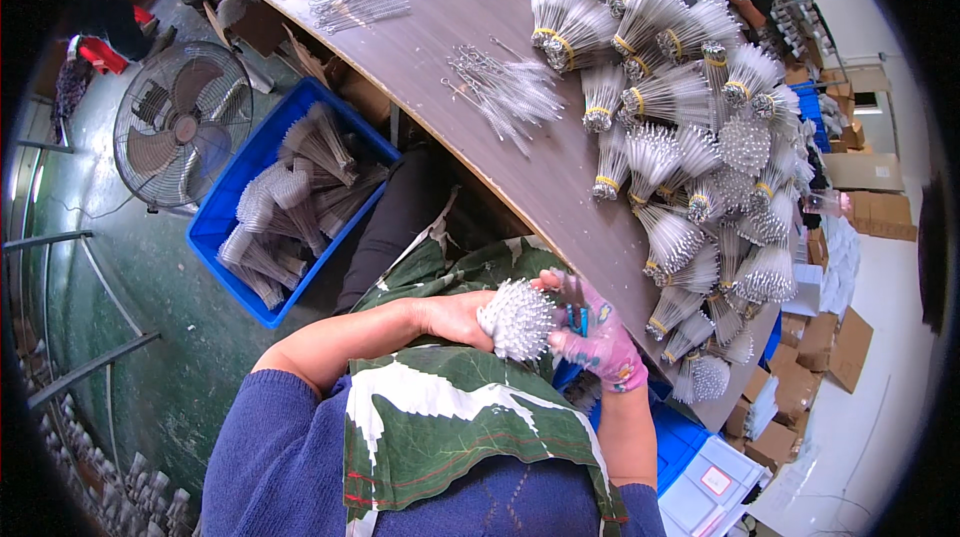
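Brush bundle [516, 318] sits gripped between my bare left hand [455, 317] and gloved right hand [598, 337], just off the table edge [560, 247], over my lap.

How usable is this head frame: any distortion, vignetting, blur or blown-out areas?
Head view: strong fisheye, the table edge bows and the corners go black. Light is even; the floor at the right edge is washed out. The brush bundle between left hand and gloved right hand is sharp. A person's face at the top is blurred.
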{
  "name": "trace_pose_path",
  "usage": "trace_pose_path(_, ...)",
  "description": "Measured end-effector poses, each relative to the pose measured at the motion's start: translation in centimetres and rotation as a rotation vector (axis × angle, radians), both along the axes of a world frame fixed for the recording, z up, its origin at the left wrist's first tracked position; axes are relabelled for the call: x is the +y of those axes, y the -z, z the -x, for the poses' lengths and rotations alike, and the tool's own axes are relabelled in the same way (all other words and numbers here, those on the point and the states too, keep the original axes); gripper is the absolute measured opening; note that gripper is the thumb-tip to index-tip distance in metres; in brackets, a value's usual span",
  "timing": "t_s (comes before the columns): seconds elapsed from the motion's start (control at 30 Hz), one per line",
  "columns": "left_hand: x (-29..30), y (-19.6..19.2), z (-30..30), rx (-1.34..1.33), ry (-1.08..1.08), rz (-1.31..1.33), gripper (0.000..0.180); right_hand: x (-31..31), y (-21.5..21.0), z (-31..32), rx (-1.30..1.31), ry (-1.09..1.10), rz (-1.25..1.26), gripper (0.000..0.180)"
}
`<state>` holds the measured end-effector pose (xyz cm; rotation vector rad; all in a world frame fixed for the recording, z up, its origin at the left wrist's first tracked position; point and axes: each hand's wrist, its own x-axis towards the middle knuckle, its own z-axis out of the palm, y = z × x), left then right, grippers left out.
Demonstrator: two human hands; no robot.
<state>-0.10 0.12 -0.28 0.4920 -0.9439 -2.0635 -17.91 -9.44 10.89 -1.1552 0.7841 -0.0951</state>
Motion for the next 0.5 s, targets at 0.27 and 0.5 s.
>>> trace_pose_path(0.27, 0.1, 0.6, 0.5, 0.083, -0.219, -0.037, 0.082, 1.7, 2.8, -0.6, -0.041, 0.199, 0.091, 0.055)
trace_pose_path(0.5, 0.5, 1.1, 0.7, -0.25, -0.537, 0.188, 0.1, 4.0, 4.0, -1.7, -0.005, 0.305, 0.305, 0.044)
